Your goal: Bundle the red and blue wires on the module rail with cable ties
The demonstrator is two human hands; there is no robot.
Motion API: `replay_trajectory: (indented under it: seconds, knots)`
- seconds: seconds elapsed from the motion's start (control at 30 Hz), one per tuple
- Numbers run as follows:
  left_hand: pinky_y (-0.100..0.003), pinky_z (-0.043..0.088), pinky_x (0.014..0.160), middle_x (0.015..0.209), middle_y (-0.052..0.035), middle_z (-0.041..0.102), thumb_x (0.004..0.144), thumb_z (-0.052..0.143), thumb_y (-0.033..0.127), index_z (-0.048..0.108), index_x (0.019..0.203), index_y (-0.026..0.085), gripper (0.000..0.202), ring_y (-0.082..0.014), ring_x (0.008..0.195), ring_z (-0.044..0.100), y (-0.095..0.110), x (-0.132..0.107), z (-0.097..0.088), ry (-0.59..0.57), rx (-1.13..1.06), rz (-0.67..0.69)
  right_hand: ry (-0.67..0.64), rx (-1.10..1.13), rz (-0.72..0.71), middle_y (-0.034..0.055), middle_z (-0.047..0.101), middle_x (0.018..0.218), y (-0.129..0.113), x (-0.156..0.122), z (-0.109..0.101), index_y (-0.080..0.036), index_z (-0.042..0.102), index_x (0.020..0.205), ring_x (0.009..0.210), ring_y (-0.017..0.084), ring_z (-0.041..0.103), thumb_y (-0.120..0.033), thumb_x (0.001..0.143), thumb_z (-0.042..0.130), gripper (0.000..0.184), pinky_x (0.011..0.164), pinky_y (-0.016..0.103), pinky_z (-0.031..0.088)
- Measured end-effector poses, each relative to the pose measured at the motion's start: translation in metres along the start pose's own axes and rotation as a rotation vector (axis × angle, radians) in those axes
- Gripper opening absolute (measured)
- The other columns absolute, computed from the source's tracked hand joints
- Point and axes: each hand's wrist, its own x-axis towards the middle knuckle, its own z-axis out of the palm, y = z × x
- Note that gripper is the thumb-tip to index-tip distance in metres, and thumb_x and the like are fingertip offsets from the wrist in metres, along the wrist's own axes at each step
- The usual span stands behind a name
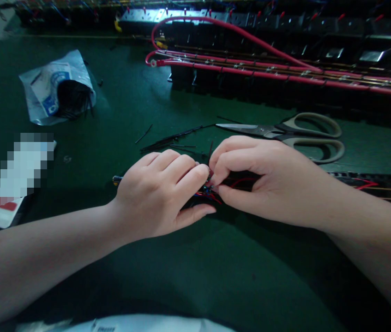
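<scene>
The wire harness [210, 196] lay on the worktop [195, 272] beneath both hands, its long axis running roughly from nine to three o'clock. Its exposed red and blue wires sat at about eight o'clock from the tips of the right hand [267, 180], which were nearer than the left thumb. The right grip was narrow, thumb and finger pinched at the wires; what lay between was too small to tell. A thin black strip [211, 150] stood toward twelve beside it. The left hand [164, 189] arched over the harness, thumb apart; its hidden hold could not be told.
</scene>
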Motion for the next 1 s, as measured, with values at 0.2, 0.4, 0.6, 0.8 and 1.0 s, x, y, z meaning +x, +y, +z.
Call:
replay_trajectory:
  seconds: [0.2,0.4,0.6,0.8,1.0]
  knots:
    - [-0.038,0.048,0.068,0.097,-0.0065,0.067,0.092,0.058,0.045,0.057,0.105,0.018,0.03,-0.0239,0.086,0.063,-0.0001,0.0007,-0.0009,-0.014,0.025,0.009,0.004,-0.023,-0.008,0.0019,0.067,0.087,-0.0014,0.0005,0.0017,-0.019,0.067,0.076,0.077,0.014,0.061,-0.006,0.077,0.061,0.014,0.069,0.026,0.048]
    - [-0.036,0.048,0.066,0.092,-0.0057,0.067,0.093,0.055,0.037,0.056,0.099,0.018,0.02,-0.0222,0.082,0.062,0.0001,0.0013,0.0009,0.035,0.057,0.019,-0.01,-0.001,-0.018,0.0028,0.066,0.089,-0.0053,-0.0001,0.0018,-0.019,0.067,0.079,0.081,0.015,0.062,-0.008,0.077,0.061,0.013,0.073,0.028,0.049]
    - [-0.036,0.049,0.068,0.095,-0.0061,0.068,0.093,0.057,0.036,0.056,0.103,0.018,0.021,-0.0225,0.084,0.063,0.0001,0.0011,0.0001,0.014,0.057,0.008,0.002,0.002,-0.005,0.0028,0.066,0.087,-0.005,-0.0009,0.0001,-0.019,0.067,0.08,0.079,0.016,0.061,-0.007,0.077,0.056,0.016,0.07,0.029,0.048]
    - [-0.037,0.049,0.069,0.099,-0.0086,0.069,0.093,0.056,0.038,0.057,0.11,0.016,0.027,-0.024,0.087,0.064,0.0013,0.0011,-0.0018,-0.019,0.035,-0.005,0.117,0.058,0.139,0.0014,0.067,0.078,-0.0044,0.0017,-0.0036,-0.021,0.064,0.077,0.071,0.017,0.06,-0.003,0.077,0.05,0.024,0.065,0.031,0.046]
    - [-0.039,0.052,0.08,0.113,-0.0111,0.068,0.09,0.063,0.039,0.055,0.115,0.017,0.034,-0.0263,0.102,0.064,0.0011,-0.0026,-0.0009,0.064,-0.021,-0.01,0.132,0.139,0.229,0.0009,0.066,0.072,-0.0037,0.0021,-0.0049,-0.023,0.064,0.076,0.064,0.016,0.059,-0.007,0.083,0.05,0.022,0.055,0.029,0.043]
